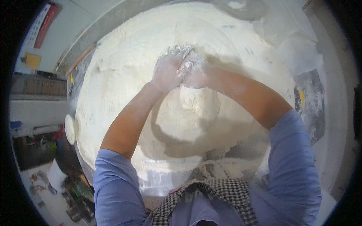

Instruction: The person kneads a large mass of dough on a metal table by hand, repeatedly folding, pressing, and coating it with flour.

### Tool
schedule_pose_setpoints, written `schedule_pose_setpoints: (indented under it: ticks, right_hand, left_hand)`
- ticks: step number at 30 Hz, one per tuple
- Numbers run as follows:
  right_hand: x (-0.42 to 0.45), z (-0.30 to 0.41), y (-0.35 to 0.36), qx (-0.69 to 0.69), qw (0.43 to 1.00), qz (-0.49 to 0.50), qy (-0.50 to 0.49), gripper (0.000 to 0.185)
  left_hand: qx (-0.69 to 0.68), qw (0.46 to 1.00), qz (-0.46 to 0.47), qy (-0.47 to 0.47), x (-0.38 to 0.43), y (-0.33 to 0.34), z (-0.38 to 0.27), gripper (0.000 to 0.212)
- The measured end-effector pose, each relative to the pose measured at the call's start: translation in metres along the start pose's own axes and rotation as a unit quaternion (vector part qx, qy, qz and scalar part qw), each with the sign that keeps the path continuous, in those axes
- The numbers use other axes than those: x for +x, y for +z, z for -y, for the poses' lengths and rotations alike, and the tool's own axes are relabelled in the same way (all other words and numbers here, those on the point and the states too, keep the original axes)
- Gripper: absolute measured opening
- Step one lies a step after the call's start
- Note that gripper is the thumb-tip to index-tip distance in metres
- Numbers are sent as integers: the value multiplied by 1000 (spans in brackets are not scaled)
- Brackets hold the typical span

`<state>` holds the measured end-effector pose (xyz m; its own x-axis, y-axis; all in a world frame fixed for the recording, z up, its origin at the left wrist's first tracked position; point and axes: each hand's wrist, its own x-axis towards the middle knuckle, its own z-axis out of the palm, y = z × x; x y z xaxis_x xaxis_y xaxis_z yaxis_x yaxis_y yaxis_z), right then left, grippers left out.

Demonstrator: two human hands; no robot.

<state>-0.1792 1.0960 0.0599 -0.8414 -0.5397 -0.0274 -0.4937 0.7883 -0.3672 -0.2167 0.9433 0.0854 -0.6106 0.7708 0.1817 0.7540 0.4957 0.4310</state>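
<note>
My left hand (pixel 167 69) and my right hand (pixel 198 70) are pressed together, thick with white flour. Clumps cling around the fingertips, and a pale lump or coated thumb shows where the hands meet. Directly below them in the picture, a smooth, rounded mass of pale dough (pixel 188 113) rests on the flour-covered worktop (pixel 121 65). The hands overlap the dough's far edge; whether they grip it or only touch it is hidden. Both forearms reach in from the near side, in blue sleeves.
A grey raised rim (pixel 113 21) curves along the worktop's far left. A round pale object (pixel 70 129) sits at its left edge. Translucent sheeting (pixel 301 53) lies at the far right. A checked apron (pixel 229 188) borders the near side. Shelving and clutter (pixel 53 144) stand beyond the left edge.
</note>
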Motion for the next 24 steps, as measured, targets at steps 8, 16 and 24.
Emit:
schedule_pose_setpoints:
  ticks: [8, 16, 24]
  right_hand:
    - [-59, 16, 50, -140, 990, -36, -3, 47]
    - [-54, 25, 22, -45, 999, 20, 21, 48]
    - [-140, 87, 88, -142, 989, 7, 27, 47]
  left_hand:
    - [152, 988, 4, -21, -27, 69, -54, 58]
    - [-22, 990, 105, -97, -26, 46, -45, 54]
    - [119, 986, 108, -48, -113, 77, -125, 54]
